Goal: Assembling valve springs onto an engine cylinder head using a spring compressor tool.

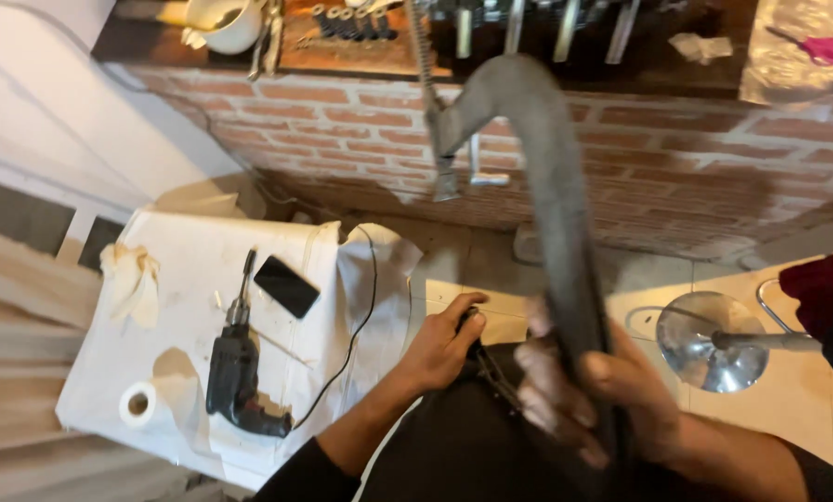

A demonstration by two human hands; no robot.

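My right hand (pixel 588 390) grips a long grey rubber tube (pixel 551 195) that rises from my lap and curves over near the brick wall. My left hand (pixel 442 342) is closed on a small dark part at my lap, beside the tube's lower end. What exactly sits under the left fingers is hidden. Both forearms wear dark sleeves.
A low surface covered with a white cloth (pixel 184 279) holds a black corded drill (pixel 235 372), a black phone (pixel 287 285), a roll of white tape (pixel 137 404) and a crumpled rag (pixel 133 279). A chrome stool base (pixel 704 339) stands on the floor at right. A shelf with tools (pixel 342 37) tops the brick wall.
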